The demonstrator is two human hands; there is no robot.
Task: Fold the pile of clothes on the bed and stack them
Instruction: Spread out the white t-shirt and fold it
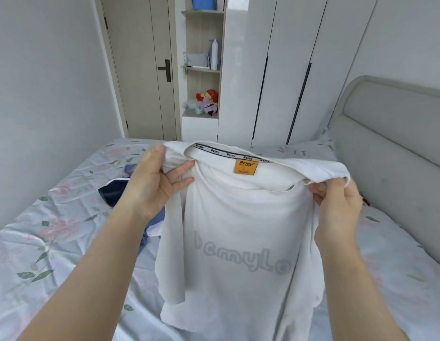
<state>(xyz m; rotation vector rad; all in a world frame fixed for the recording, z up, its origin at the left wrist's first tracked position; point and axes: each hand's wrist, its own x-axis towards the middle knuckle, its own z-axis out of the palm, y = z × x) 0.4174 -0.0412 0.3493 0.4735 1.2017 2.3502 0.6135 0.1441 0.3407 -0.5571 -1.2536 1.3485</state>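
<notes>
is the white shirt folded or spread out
Spread, not folded: the white shirt hangs loose, held up at its shoulders by the left hand and right hand, collar label showing.

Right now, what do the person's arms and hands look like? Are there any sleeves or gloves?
No gloves. The left hand and the right hand are bare, and no rings or bracelets show. The forearms are bare too: no sleeves and no watch as far up as the picture reaches.
</notes>
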